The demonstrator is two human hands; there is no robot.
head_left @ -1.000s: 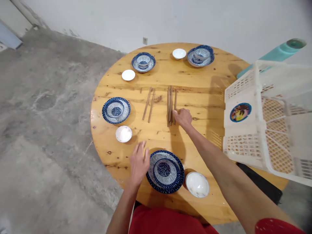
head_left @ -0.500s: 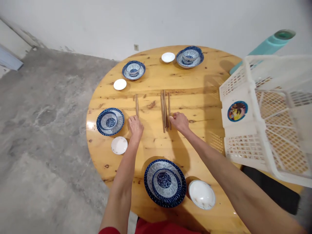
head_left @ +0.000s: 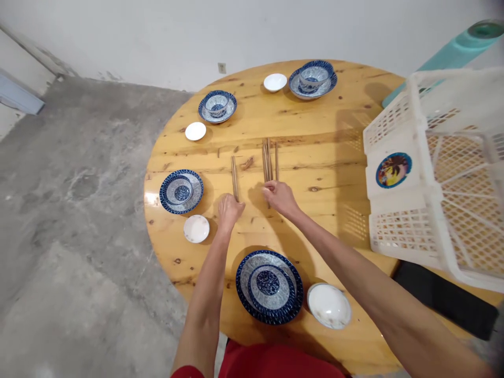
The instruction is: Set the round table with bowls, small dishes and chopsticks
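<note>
Left hand: fingers closed on the near end of a chopstick pair, which lies on the table pointing away.
Right hand: fingers curled onto the near ends of the chopstick bundle, just right of the pair.
Near setting: blue plate with a white dish beside it.
Left setting: blue bowl, small white dish.
Right edge: white basket.

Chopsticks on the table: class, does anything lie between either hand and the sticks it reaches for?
Nothing visible: the left hand grips the chopstick pair, and the right hand touches the chopstick bundle.
</note>
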